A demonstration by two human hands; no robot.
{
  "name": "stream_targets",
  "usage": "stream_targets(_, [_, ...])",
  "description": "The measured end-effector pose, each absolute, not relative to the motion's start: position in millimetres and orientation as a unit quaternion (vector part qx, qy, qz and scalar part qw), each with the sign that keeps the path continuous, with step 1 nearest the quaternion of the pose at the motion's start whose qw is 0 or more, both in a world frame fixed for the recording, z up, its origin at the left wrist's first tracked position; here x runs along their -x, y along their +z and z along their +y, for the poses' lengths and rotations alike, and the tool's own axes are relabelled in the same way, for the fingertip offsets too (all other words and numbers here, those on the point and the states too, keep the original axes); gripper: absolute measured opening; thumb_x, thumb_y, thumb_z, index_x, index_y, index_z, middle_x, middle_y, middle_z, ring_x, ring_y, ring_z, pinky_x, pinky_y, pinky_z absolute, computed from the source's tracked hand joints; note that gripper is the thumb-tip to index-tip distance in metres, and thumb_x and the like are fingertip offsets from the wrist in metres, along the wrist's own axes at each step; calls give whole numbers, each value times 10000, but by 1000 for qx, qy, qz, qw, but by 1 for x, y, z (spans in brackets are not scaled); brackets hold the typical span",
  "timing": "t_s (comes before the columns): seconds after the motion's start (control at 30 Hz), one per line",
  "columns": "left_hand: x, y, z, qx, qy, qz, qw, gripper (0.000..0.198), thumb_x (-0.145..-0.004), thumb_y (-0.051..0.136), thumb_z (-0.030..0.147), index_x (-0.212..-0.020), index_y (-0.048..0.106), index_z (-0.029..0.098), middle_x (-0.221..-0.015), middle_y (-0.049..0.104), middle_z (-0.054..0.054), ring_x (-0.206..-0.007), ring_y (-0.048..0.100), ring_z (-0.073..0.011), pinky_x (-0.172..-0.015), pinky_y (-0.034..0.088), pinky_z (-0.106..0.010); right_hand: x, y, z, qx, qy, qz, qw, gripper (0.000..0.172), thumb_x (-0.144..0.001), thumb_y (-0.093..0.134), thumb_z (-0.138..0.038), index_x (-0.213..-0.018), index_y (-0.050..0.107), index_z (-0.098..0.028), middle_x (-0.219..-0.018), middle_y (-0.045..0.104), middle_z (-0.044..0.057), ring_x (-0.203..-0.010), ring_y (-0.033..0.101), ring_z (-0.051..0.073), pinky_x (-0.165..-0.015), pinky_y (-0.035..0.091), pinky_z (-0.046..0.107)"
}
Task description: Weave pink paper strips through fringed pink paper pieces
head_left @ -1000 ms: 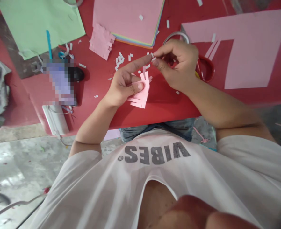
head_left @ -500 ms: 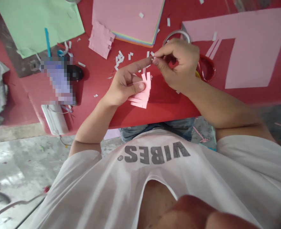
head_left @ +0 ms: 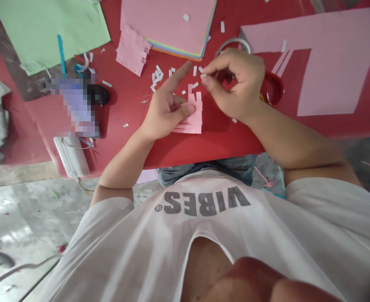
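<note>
Strip piece [head_left: 196, 119], pink, sits at the dial's centre for all directions below. We hold it in the left hand [head_left: 164, 111], thumb above and fingers beneath, index finger extended towards 1 o'clock. The right hand [head_left: 238, 86], at 2 o'clock, closes its thumb and index fingertips on what appears to be a small white piece [head_left: 203, 76].

Progress: the strips lie together, but ends project at 12 o'clock; we judge these unfinished. A pink square [head_left: 133, 51] at 10 to 11 o'clock, with short tabs at its edge, appears further along. White scraps [head_left: 157, 77], also towards 10, lie loose on the red table [head_left: 222, 144]; we judge them unused.

Visibility: we cannot see the strip piece's underside. Our right hand partly hides the white ring [head_left: 235, 39] at 1 o'clock. Pixelation masks an item [head_left: 78, 105] at 9 o'clock.
</note>
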State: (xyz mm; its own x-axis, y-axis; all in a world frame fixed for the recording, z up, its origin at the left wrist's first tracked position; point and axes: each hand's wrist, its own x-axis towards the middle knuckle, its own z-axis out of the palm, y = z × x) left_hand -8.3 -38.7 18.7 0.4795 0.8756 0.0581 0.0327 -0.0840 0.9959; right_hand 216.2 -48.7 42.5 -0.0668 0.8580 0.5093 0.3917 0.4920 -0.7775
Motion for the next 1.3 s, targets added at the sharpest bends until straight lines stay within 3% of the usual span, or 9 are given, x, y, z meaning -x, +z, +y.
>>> stream_targets(0.17, [3,19,-42,-646,388,382,535,637,-878,819,505,-1418,550,302,-927,646,-13,-564,523,-81,-600,453,-263,-216,44,-50,405,298,-698,510,257,-976,675,-616,-1009,724,-366,-962,710,10,-767,607,203,-665,515,398])
stream_targets(0.33, [4,22,-44,-646,403,381,524,408,-909,816,490,-1158,587,262,-997,573,-23,-624,565,-77,-593,435,-251,-215,51,-51,395,316,-730,459,311,-999,659,-621,-909,727,-331,-1045,719,35,-959,668,230,-869,589,442])
stream_targets(0.4, [5,18,-43,-648,416,379,514,421,-924,792,553,-1112,566,252,-1035,533,-22,-677,612,-81,-615,457,-244,-215,54,-52,376,310,-739,465,300,-1010,663,-595,-930,720,-312,-1028,709,23,-953,667,216,-872,604,427])
stream_targets(0.57, [8,9,-37,-658,411,370,511,471,-903,785,637,-1076,555,264,-857,479,28,-610,573,-75,-606,492,-247,-215,56,-54,378,310,-748,449,324,-1044,603,-609,-1094,664,-295,-1093,652,-7,-898,649,177,-842,631,392])
stream_targets(0.7, [9,9,-37,-658,405,358,524,440,-902,809,598,-1064,579,259,-761,492,47,-536,495,-69,-567,458,-253,-215,55,-56,386,326,-750,426,270,-1041,617,-586,-1052,649,-318,-1157,643,9,-940,656,201,-862,639,403])
stream_targets(0.8, [9,11,-38,-652,400,352,539,386,-927,788,583,-1028,595,265,-672,476,56,-560,514,-101,-610,495,-283,-214,53,-56,389,330,-748,425,282,-1039,616,-595,-1006,645,-317,-1142,645,14,-987,653,221,-892,643,427])
stream_targets(0.87, [9,13,-39,-651,402,348,541,376,-937,770,593,-1010,601,266,-679,493,49,-568,516,-105,-616,498,-293,-213,52,-55,391,329,-746,428,282,-1037,628,-590,-993,645,-312,-1125,654,17,-992,649,223,-898,642,430])
stream_targets(1.07, [7,21,-37,-664,407,334,531,352,-949,762,575,-974,611,258,-718,525,38,-497,417,-72,-506,348,-268,-211,53,-52,371,290,-752,462,272,-1032,681,-484,-929,660,-233,-1025,685,4,-895,653,176,-763,613,378])
stream_targets(1.3, [6,30,-39,-671,428,295,528,360,-849,885,509,-966,658,255,-890,580,-2,-656,604,-113,-616,490,-275,-213,51,-51,360,270,-763,464,164,-1026,712,-393,-943,696,-253,-1033,711,-8,-882,682,159,-729,613,341])
